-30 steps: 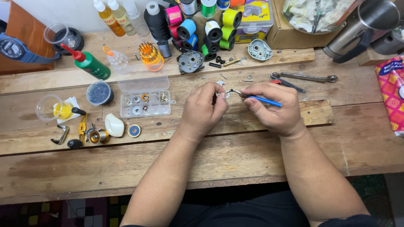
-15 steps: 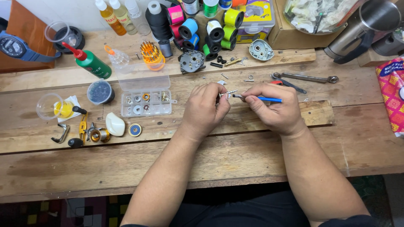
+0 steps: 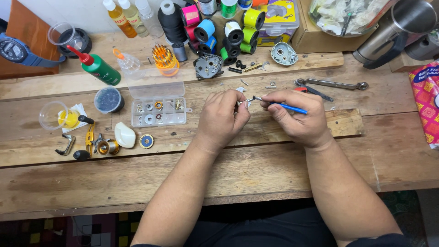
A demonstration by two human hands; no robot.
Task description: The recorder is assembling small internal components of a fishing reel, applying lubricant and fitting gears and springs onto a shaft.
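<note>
My left hand (image 3: 222, 116) pinches a small metal part (image 3: 242, 102) between fingertips above the wooden workbench (image 3: 256, 174). My right hand (image 3: 297, 120) grips a blue-handled tool (image 3: 288, 107) like a pen, its tip touching that part. Left of my hands sits the clear parts box (image 3: 157, 111). Farther back lie the grey reel frame (image 3: 208, 67) and the thread spools (image 3: 219, 27).
</note>
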